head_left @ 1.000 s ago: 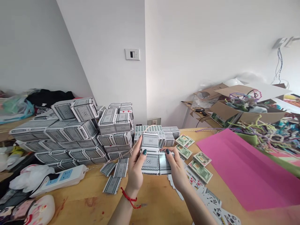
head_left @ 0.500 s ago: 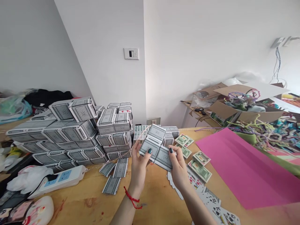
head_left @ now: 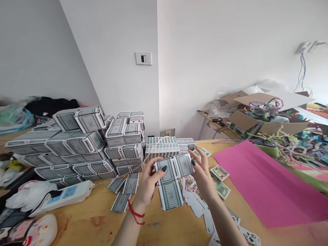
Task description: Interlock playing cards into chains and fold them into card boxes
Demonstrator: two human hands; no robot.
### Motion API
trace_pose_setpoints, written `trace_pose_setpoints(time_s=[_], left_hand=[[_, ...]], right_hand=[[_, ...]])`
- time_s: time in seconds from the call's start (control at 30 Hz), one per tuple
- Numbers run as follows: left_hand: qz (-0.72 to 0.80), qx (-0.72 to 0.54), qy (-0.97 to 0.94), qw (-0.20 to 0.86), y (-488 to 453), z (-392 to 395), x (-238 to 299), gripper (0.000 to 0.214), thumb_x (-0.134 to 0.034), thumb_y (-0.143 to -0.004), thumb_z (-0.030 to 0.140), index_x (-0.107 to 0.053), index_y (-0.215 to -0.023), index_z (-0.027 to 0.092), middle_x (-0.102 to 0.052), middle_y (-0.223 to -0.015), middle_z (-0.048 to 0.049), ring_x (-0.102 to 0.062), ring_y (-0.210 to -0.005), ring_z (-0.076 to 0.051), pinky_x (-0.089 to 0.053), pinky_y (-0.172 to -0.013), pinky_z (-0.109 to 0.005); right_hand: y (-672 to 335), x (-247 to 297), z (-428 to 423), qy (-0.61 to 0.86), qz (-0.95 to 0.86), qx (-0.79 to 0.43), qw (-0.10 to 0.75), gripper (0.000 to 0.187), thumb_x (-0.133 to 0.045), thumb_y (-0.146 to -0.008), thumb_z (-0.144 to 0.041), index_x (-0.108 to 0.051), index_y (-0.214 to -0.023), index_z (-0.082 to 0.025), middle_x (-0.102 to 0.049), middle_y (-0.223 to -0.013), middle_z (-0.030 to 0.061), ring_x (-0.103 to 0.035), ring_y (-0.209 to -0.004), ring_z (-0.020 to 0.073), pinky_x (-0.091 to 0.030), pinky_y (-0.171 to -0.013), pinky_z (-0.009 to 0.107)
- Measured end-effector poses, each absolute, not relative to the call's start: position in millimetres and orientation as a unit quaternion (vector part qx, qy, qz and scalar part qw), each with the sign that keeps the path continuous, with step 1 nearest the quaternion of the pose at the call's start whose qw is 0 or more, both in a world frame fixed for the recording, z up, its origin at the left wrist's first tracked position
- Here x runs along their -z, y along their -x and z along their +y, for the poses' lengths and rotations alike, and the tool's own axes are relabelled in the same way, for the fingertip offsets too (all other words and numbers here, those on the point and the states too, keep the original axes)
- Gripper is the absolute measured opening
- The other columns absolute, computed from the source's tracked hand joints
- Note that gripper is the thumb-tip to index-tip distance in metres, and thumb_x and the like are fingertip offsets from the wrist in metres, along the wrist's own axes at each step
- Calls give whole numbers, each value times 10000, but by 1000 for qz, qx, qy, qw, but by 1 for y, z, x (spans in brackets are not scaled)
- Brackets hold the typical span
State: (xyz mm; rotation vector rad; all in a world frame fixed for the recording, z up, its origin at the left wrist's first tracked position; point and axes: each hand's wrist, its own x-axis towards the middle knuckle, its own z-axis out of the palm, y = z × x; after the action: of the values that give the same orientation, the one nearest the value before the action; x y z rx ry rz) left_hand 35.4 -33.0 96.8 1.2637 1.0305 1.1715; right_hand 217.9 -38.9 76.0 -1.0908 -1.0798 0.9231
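Between my hands is an L-shaped piece of joined folded playing cards point(head_left: 171, 195), grey patterned backs facing me. Two of its panels lie side by side, and a third hangs below the left one. My left hand point(head_left: 148, 182) pinches the left panel, thumb on top and the other fingers mostly hidden behind. At the right panel's edge, my right hand point(head_left: 203, 176) grips with its thumb on the corner and its fingertips beyond. Loose playing cards point(head_left: 196, 203) lie on the table under and beside my right forearm. Several small folded-card pieces point(head_left: 131, 184) lie left of my left hand.
Large stacks of folded-card blocks point(head_left: 84, 143) stand at the left. Behind my hands sits a green-and-white block point(head_left: 162, 145). Green printed stacks point(head_left: 219, 173) and a pink sheet point(head_left: 266, 184) lie right. A power strip point(head_left: 66, 198) is at the left; yarn point(head_left: 289, 147) fills the far right.
The card piece has been turned, so the panel that stuck up at the top now hangs at the bottom left. My right hand has moved up to the upper right panel.
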Motion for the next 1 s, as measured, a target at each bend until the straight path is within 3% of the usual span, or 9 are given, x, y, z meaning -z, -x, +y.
trace_pose_setpoints(time_s=[0.13,0.3,0.57,0.67,0.77,1.0], left_hand=[[420,-459,-566,541,-42,-38,-98,259,-454,-829,388,-478,-1050,254,-557,-949,-21,-552,-851,-171,-462,-747,-281],[469,-460,-594,465,-49,-41,-95,207,-379,-865,390,-437,-1008,251,-516,-979,-27,-509,-855,-163,-430,-762,-273],[474,-479,-598,434,-45,-38,-90,203,-344,-883,412,-417,-990,255,-493,-1057,-30,-483,-987,-175,-385,-834,-282],[463,-485,-595,443,-43,-37,-89,181,-329,-893,388,-409,-977,250,-481,-1086,-41,-467,-1039,-175,-355,-907,-307],[447,-492,-612,429,-41,-36,-88,131,-338,-896,341,-397,-967,249,-447,-1164,-50,-392,-1156,-179,-299,-981,-335],[433,-484,-653,390,-35,-36,-91,104,-328,-898,315,-365,-974,253,-431,-1149,-58,-382,-1169,-173,-285,-1000,-360]], right_hand=[[-216,-83,-43,487,-528,-400,569,437,-463,-802,-497,-407,-1200,-324,-442,-1290,39,-430,-1146,246,-413,-859,354],[-209,-85,-48,511,-544,-390,540,311,-425,-840,-469,-431,-1088,-281,-502,-1138,29,-479,-1006,213,-395,-841,319],[-199,-82,-48,500,-551,-399,536,303,-413,-846,-483,-414,-1053,-262,-516,-945,19,-506,-842,185,-422,-758,291],[-196,-81,-49,490,-556,-392,545,308,-414,-854,-458,-407,-1092,-263,-507,-1081,40,-488,-999,204,-400,-850,312],[-194,-79,-49,480,-568,-379,551,320,-411,-868,-419,-379,-1150,-270,-400,-1288,47,-351,-1211,208,-309,-980,338],[-190,-79,-50,483,-584,-357,546,259,-386,-882,-396,-396,-1101,-257,-459,-1192,52,-408,-1144,204,-327,-950,338]])
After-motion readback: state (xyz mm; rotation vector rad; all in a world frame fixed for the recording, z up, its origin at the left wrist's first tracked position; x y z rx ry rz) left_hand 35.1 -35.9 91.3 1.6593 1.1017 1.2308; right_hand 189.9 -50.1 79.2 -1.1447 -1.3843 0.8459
